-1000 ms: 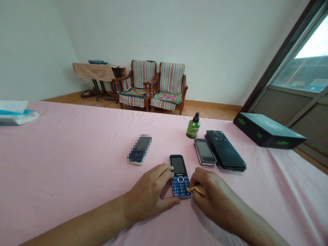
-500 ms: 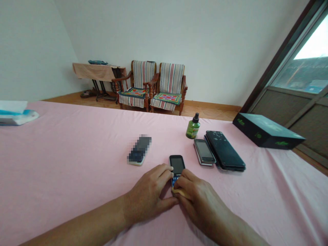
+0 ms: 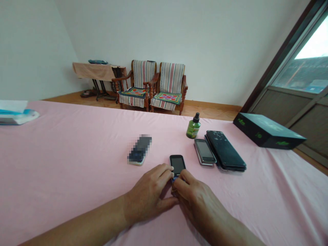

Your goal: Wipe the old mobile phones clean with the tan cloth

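A small keypad mobile phone [image 3: 177,164] lies screen up on the pink cloth in front of me, its top end pointing away. My left hand [image 3: 152,189] grips it from the left, fingertips on its side edge and thumb near the bottom end. Over the lower keys, my right hand [image 3: 193,193] is closed, its fingers bunched and pressed against the keypad. Whatever is pinched there is mostly hidden; a thin yellow edge showed under those fingers a moment earlier. Most of the keypad is covered by the right hand.
Left of the keypad phone lies a blurred-out phone [image 3: 139,150]. To the right are a silver-edged phone [image 3: 205,152], a stack of black tablets [image 3: 225,150], a green spray bottle [image 3: 193,128] and a black box [image 3: 266,131]. A white-and-blue packet [image 3: 17,116] rests far left.
My right hand has shifted slightly over the keypad, its fingers curling more tightly, and the yellow edge beneath them is now out of sight. My left hand and the phone stay put.
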{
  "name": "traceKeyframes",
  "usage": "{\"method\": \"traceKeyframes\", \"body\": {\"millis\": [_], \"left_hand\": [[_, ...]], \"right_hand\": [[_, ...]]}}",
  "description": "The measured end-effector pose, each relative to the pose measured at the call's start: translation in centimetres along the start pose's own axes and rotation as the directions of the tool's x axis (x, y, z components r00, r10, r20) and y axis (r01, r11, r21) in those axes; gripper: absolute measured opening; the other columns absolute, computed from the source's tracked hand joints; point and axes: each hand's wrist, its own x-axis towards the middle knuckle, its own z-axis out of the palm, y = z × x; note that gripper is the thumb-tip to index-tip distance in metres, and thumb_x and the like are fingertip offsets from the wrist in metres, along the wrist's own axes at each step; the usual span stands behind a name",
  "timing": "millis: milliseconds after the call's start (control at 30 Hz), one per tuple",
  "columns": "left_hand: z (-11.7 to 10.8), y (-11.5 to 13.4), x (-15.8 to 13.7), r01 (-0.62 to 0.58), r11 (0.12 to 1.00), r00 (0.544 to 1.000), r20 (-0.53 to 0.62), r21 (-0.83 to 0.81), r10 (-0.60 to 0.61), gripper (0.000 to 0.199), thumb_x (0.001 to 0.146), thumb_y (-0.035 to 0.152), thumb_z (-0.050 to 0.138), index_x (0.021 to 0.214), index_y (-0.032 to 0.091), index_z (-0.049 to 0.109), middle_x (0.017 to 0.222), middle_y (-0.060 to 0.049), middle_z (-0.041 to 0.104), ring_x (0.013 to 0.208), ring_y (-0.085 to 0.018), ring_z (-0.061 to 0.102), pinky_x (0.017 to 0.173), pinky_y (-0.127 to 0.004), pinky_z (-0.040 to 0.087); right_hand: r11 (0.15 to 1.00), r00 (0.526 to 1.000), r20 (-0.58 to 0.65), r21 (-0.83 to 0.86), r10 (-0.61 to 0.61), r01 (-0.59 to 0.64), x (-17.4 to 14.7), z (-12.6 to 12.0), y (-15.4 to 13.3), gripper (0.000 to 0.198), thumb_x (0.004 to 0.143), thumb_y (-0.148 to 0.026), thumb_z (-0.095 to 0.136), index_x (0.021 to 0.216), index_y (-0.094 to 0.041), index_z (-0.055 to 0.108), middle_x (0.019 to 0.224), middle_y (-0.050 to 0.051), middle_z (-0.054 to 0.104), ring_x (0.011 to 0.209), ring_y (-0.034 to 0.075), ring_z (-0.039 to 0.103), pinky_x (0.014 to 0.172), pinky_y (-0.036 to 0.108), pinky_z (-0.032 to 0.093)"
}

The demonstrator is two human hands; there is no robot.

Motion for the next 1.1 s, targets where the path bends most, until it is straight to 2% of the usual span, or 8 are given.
{"method": "traceKeyframes", "body": {"millis": [200, 500, 667, 733, 867, 1100], "left_hand": [[-0.2, 0.1, 0.0, -0.010, 1.000, 1.000, 0.000, -0.005, 0.010, 0.032, 0.082, 0.034, 0.074, 0.103, 0.016, 0.057, 0.109, -0.010, 0.061, 0.102, -0.027, 0.058, 0.092, -0.042, 0.051], [-0.4, 0.2, 0.0, 0.010, 1.000, 1.000, 0.012, -0.003, -0.010, 0.041, 0.077, 0.029, 0.079, 0.108, 0.015, 0.057, 0.115, -0.012, 0.061, 0.105, -0.028, 0.058, 0.094, -0.043, 0.050], [-0.4, 0.3, 0.0, 0.032, 0.999, 0.999, 0.010, 0.014, -0.032, 0.042, 0.075, 0.029, 0.080, 0.108, 0.015, 0.058, 0.115, -0.012, 0.061, 0.107, -0.028, 0.058, 0.095, -0.044, 0.050], [-0.4, 0.2, 0.0, 0.029, 1.000, 1.000, 0.011, 0.011, -0.029, 0.043, 0.075, 0.030, 0.080, 0.109, 0.015, 0.059, 0.116, -0.012, 0.061, 0.108, -0.028, 0.058, 0.096, -0.043, 0.050], [-0.3, 0.1, -0.1, 0.027, 1.000, 1.000, 0.013, 0.010, -0.027, 0.044, 0.075, 0.031, 0.081, 0.110, 0.015, 0.059, 0.117, -0.012, 0.061, 0.109, -0.029, 0.058, 0.096, -0.043, 0.050], [-0.3, -0.1, -0.1, 0.012, 1.000, 1.000, -0.002, 0.002, -0.012, 0.044, 0.075, 0.031, 0.080, 0.111, 0.016, 0.059, 0.117, -0.012, 0.061, 0.109, -0.028, 0.058, 0.096, -0.042, 0.050]], "right_hand": [[0.997, 1.000, 0.016, -0.077, -0.025, 0.026, -0.1, -0.7, 0.1, 0.026, 0.081, 0.005, 0.048, 0.083, -0.016, 0.063, 0.089, 0.005, 0.059, 0.067, 0.014, 0.053, 0.054, 0.025, 0.031], [0.993, 0.993, 0.074, -0.080, 0.089, -0.083, -0.3, -2.8, 0.7, 0.027, 0.083, 0.006, 0.047, 0.080, -0.016, 0.063, 0.083, 0.005, 0.057, 0.064, 0.013, 0.052, 0.053, 0.025, 0.027], [0.983, 0.984, 0.073, -0.097, 0.162, -0.154, -0.3, -3.5, 1.3, 0.026, 0.083, 0.005, 0.046, 0.072, -0.015, 0.060, 0.079, 0.005, 0.056, 0.066, 0.015, 0.054, 0.056, 0.027, 0.031], [0.987, 0.988, 0.031, -0.056, 0.153, -0.152, -0.4, -3.7, 1.8, 0.025, 0.084, 0.002, 0.046, 0.069, -0.015, 0.057, 0.078, 0.005, 0.056, 0.068, 0.016, 0.055, 0.060, 0.027, 0.033], [0.994, 0.996, -0.050, 0.082, 0.073, -0.069, -0.8, -3.8, 2.7, 0.022, 0.083, -0.002, 0.049, 0.068, -0.017, 0.054, 0.074, 0.002, 0.055, 0.069, 0.015, 0.055, 0.063, 0.027, 0.036], [0.978, 0.994, 0.012, 0.182, 0.104, -0.105, -1.2, -3.6, 2.5, 0.022, 0.075, 0.003, 0.051, 0.070, -0.016, 0.060, 0.072, 0.001, 0.057, 0.066, 0.014, 0.055, 0.060, 0.025, 0.036]]}}
